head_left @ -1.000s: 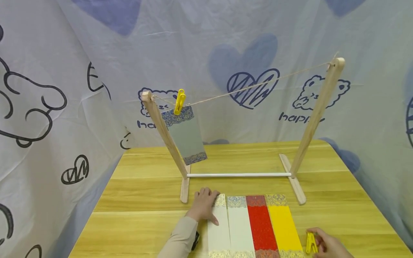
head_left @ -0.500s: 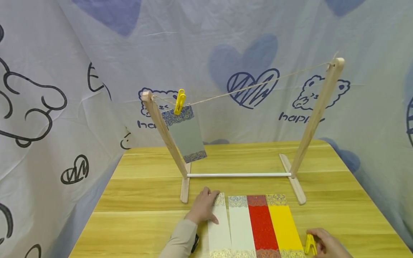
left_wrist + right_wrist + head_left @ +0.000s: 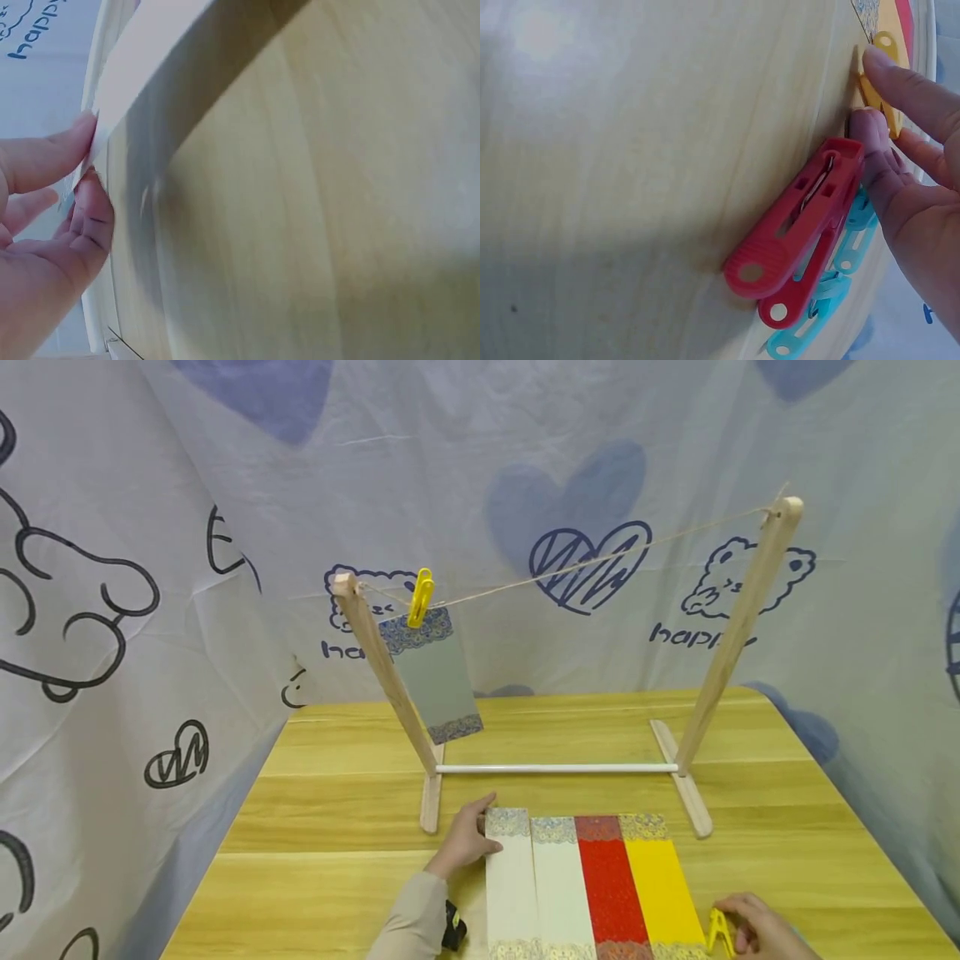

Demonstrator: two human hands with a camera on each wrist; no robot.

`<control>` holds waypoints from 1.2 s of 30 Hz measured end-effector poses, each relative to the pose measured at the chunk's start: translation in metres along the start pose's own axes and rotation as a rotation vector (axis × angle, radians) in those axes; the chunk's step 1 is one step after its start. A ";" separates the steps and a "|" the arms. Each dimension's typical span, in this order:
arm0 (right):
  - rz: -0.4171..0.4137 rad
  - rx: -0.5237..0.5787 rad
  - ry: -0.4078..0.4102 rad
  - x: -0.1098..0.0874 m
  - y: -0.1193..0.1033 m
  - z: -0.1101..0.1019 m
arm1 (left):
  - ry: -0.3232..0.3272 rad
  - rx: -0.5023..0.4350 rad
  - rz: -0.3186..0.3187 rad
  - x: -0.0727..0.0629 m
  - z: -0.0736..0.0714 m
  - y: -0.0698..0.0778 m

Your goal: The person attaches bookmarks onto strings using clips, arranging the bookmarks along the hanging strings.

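My left hand [image 3: 463, 842] pinches the left edge of a white paper strip [image 3: 510, 885] with patterned ends, thumb on top and fingers beneath. In the left wrist view that strip [image 3: 142, 60] rises off the tabletop near the thumb and casts a shadow. To its right lie another white strip [image 3: 562, 893], a red strip [image 3: 615, 893] and a yellow strip [image 3: 663, 893], side by side. At the lower right, my right hand [image 3: 765, 931] holds a yellow clothespin [image 3: 717, 932] beside the yellow strip. The right wrist view shows this clothespin [image 3: 885, 97] at the fingertips.
Behind the strips stands a wooden frame [image 3: 738, 627] with a string [image 3: 592, 562] and a white bottom rod [image 3: 555, 768]. A yellow clothespin [image 3: 421, 598] holds a pale strip [image 3: 435, 681] on the string's left part. Near my right wrist lie a red clothespin [image 3: 799, 217] and teal clothespins [image 3: 810, 319].
My left hand has shifted from lying over the leftmost strip's edge to pinching it, and the strip's upper end has lifted. The right hand stays almost still with the clothespin.
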State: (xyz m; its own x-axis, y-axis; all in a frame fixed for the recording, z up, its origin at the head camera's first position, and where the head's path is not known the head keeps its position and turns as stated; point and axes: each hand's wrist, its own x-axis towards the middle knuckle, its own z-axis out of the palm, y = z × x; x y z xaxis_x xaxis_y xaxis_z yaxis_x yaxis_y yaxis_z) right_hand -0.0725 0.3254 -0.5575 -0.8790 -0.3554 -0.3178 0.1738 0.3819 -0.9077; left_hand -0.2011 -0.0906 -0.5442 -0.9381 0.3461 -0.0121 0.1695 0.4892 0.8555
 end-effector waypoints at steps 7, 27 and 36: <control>-0.168 -0.234 -0.007 -0.001 0.004 -0.001 | 0.040 -0.029 -0.025 0.000 0.000 0.001; -0.294 -0.256 0.138 0.000 0.009 0.008 | 0.045 0.036 -0.003 -0.002 0.003 0.005; -0.109 -0.380 0.245 0.000 0.000 0.011 | 0.085 0.048 0.021 -0.003 0.004 0.004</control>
State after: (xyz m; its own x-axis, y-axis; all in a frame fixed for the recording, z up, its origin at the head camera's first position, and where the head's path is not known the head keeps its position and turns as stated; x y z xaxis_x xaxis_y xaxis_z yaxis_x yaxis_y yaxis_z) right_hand -0.0677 0.3158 -0.5605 -0.9700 -0.2163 -0.1108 -0.0602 0.6555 -0.7528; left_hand -0.1966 -0.0863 -0.5430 -0.9560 0.2888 0.0514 0.2020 0.5213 0.8291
